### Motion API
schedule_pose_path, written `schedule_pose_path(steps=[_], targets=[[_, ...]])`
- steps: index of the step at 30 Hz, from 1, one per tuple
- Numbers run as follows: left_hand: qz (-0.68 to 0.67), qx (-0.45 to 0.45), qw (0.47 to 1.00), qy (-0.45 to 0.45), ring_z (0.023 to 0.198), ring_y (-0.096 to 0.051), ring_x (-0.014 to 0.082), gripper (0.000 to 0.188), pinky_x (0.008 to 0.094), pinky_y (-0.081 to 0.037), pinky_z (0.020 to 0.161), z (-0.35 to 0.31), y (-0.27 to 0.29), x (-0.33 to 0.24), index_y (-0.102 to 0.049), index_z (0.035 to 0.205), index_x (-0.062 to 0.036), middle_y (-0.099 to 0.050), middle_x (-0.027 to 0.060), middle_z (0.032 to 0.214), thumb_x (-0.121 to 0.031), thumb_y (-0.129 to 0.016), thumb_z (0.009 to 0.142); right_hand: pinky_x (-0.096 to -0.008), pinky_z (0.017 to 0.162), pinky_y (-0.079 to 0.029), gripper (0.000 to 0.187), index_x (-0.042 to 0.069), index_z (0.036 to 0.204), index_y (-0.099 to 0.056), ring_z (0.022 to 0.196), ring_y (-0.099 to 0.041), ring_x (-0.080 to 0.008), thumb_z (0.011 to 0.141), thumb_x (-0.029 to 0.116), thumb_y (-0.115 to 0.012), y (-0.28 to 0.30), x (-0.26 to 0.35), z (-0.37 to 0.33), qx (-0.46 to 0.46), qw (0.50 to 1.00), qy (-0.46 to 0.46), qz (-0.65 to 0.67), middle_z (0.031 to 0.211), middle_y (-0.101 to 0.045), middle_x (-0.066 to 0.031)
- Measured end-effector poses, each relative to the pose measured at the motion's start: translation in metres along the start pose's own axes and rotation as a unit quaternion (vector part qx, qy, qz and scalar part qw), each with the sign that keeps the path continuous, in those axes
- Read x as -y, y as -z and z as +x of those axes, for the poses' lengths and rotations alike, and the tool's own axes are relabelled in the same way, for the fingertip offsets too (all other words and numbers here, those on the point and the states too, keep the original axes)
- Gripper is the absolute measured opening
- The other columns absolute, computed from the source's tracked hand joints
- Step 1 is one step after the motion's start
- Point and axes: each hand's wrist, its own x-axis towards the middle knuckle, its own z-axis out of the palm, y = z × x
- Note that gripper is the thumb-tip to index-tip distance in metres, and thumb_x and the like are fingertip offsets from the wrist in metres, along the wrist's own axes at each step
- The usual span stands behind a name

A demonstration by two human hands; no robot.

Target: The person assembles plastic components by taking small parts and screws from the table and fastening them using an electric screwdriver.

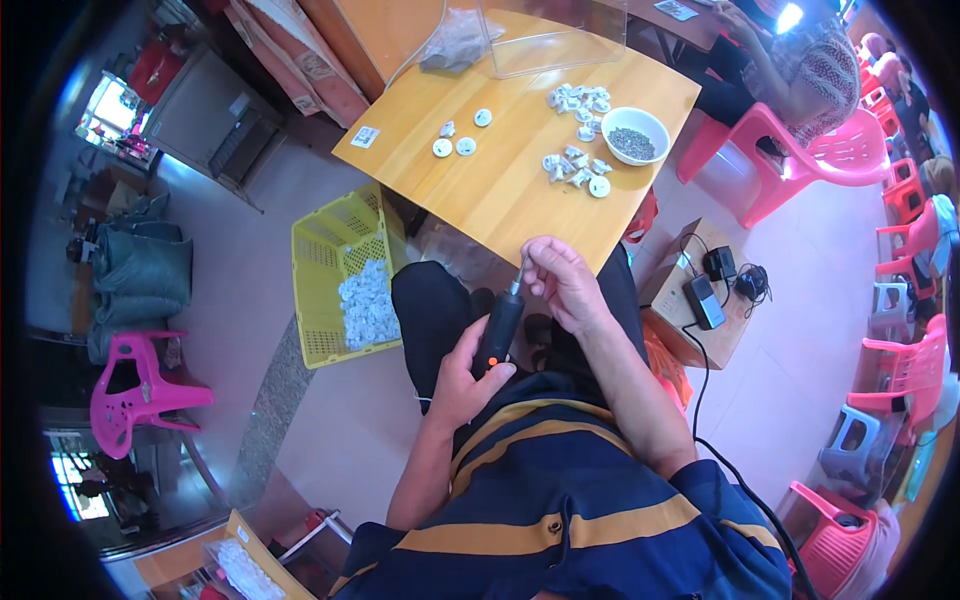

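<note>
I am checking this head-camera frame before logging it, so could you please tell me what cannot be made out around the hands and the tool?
- Tip of the black electric screwdriver: covered by the right hand in the head view.
- Anything pinched in the right fingers: too small to tell.
- Contents of the white bowl: small dark bits, kind unclear.
- White parts in the yellow basket: shape too small to make out.
- Left hand: its palm side is hidden against the tool.

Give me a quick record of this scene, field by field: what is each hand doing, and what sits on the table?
Left hand: grips the body of a black electric screwdriver, held upright
Right hand: fingers pinched at the screwdriver's tip
Table: wooden, with small white plastic parts scattered on it
Bowl: white, holding small dark screws
Yellow crate: on the floor to the left, with more white parts inside
Seat nearby: pink plastic chair
</note>
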Motion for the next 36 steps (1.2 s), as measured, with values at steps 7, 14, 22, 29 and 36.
schedule_pose_path(steps=[7,14,22,29,36], targets=[[0.0,-0.008,1.0,0.001,0.09,-0.061,0.013,0.065,0.0282,-0.05,0.084,-0.001,-0.002,0.003,-0.048,0.145,-0.0012,-0.064,0.0054,0.101,-0.013,-0.073,0.086,-0.0178,0.062,-0.047,0.015,0.008,0.099,-0.067,0.072,-0.059,-0.0047,0.102,0.023,-0.063,0.006,0.006,0.001,-0.019,0.992,-0.007,-0.125,0.084,-0.064,0.0022],[-0.042,0.029,0.998,0.025,0.095,-0.066,0.0197,0.058,0.0326,-0.051,0.091,-0.002,-0.001,0.003,-0.046,0.146,-0.0012,-0.066,0.0132,0.104,-0.012,-0.06,0.091,-0.0188,0.063,-0.046,0.017,0.007,0.097,-0.066,0.07,-0.057,-0.005,0.102,0.024,-0.064,0.015,0.025,0.0,0.016,0.979,-0.026,-0.203,0.082,-0.063,0.0023],[0.026,0.037,0.998,0.045,0.097,-0.069,0.0298,0.059,0.0372,-0.052,0.091,-0.002,0.001,-0.01,-0.046,0.146,-0.0029,-0.068,0.0185,0.107,-0.01,-0.059,0.089,-0.021,0.069,-0.048,0.016,0.006,0.099,-0.069,0.074,-0.057,-0.0053,0.1,0.022,-0.067,0.025,0.047,-0.001,0.057,0.908,0.005,-0.415,0.083,-0.064,0.0026],[0.116,-0.002,0.989,-0.092,0.105,-0.068,0.0408,0.059,0.0418,-0.051,0.094,-0.001,-0.006,-0.006,-0.045,0.145,-0.0004,-0.067,0.0262,0.114,-0.011,-0.06,0.089,-0.0201,0.066,-0.045,0.015,0.007,0.095,-0.069,0.072,-0.057,-0.0046,0.1,0.021,-0.067,0.028,0.061,0.002,0.084,0.918,-0.069,-0.38,0.081,-0.064,0.0042],[0.108,-0.024,0.991,-0.07,0.102,-0.067,0.0429,0.058,0.0424,-0.052,0.093,-0.003,-0.013,-0.003,-0.046,0.144,-0.0007,-0.067,0.0269,0.112,-0.012,-0.06,0.089,-0.0183,0.064,-0.044,0.017,0.009,0.094,-0.069,0.07,-0.058,-0.0039,0.101,0.024,-0.066,0.029,0.045,0.002,0.028,0.938,-0.061,-0.341,0.081,-0.065,0.0039]])
